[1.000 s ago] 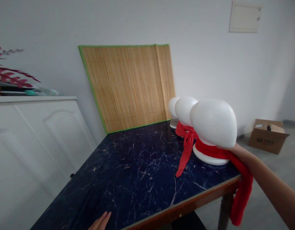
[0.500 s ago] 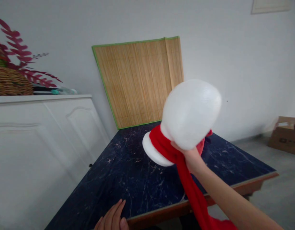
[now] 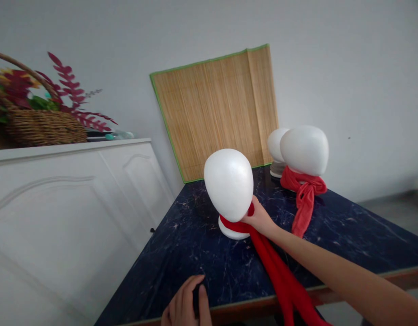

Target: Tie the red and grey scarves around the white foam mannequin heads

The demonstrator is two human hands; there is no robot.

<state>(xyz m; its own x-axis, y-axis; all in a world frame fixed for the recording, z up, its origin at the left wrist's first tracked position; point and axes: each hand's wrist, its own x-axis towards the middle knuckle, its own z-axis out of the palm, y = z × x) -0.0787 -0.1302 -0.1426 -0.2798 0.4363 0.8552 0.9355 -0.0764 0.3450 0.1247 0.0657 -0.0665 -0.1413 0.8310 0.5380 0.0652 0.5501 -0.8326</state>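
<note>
- The white head form has moved away from the other two since the earlier frame and is less tilted; it is now at the middle of the tabletop, though whether its base fully rests there is hard to tell.
- The right hand is closed around the neck, over the red scarf, whose tails hang past the near edge.
- The left hand lies by that edge, fingers curled loosely, thumb apart, with nothing visible in its grasp.
- The form is probably light, stiff and slippery on its smooth crown (a hard knock might dent it), so the narrow neck seems the best hold; the scarf looks soft and could slide.
- The tabletop is dark blue, marbled and glossy; two more heads stand at its right.
- Behind, a bamboo mat leans on the pale wall; a white cabinet bears a flower basket.
</note>
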